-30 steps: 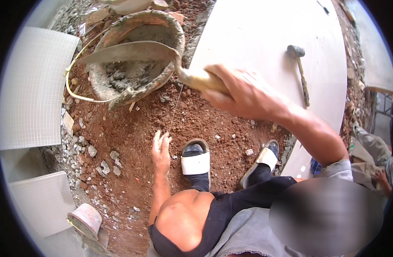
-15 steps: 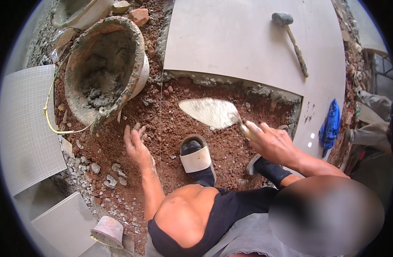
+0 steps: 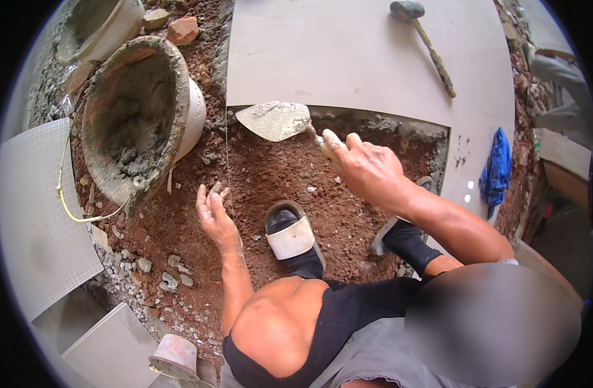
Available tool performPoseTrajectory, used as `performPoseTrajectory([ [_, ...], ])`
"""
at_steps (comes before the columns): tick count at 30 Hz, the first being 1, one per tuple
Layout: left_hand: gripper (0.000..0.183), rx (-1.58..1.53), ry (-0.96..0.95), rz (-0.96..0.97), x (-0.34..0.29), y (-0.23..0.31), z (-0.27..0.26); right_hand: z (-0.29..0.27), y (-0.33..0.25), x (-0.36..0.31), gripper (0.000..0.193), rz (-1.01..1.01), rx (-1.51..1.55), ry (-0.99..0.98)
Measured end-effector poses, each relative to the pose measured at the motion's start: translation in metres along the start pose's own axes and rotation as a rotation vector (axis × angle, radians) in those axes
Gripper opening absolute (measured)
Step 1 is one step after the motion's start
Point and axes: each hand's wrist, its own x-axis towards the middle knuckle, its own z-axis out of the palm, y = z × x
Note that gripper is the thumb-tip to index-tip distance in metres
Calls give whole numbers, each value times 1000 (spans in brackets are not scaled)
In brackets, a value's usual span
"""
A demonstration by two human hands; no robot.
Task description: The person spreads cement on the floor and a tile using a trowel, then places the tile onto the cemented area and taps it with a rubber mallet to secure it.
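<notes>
My right hand [image 3: 367, 161] grips the handle of a trowel [image 3: 276, 121]. Its pale, leaf-shaped blade points left, close to the near edge of the laid floor tile [image 3: 348, 58]. Below that edge runs a strip of grey mortar [image 3: 393, 123] beside reddish-brown soil [image 3: 264, 168]. My left hand [image 3: 215, 210] is raised over the soil with its fingers apart and nothing in it. To its upper left a large bucket [image 3: 138, 116], crusted and partly filled with grey mortar, leans on its side. A thin string [image 3: 229, 155] runs past my left fingers.
On the laid tiles lie a rubber mallet [image 3: 426, 42] and a blue cloth or bag [image 3: 497, 168]. Loose tiles [image 3: 44, 213] stand at the left, with a small bucket [image 3: 173, 357] lower down. A second bucket [image 3: 102, 32] and a brick piece [image 3: 183, 30] are at the far left.
My right hand has carried the trowel left and away from me, up to the tile edge. My left hand stays open, slightly shifted. The whole view has moved a little.
</notes>
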Motion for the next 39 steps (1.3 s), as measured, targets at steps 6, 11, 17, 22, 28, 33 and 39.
performPoseTrajectory([
  [6, 45, 84, 1, 26, 2, 1, -4, -1, 64, -51, 43, 80, -120, -1],
  [11, 46, 85, -11, 9, 3, 0, -1, -15, 131, -109, 48, 180, -214, -54],
  [17, 45, 122, -38, 40, 5, 2, -2, -20, 205, -173, 57, 251, -234, -82],
  [22, 46, 152, -17, 43, 7, 7, -4, -21, 252, -217, 57, 394, -239, -122],
  [28, 44, 240, -11, 54, 4, 14, -6, -19, 284, -244, 56, 455, -198, -99],
  [33, 45, 252, -44, 94, 0, 19, -7, -26, 302, -256, 56, 540, -178, -113],
  [39, 46, 309, -100, 165, -6, 27, -6, -32, 308, -265, 56, 599, -165, -123],
])
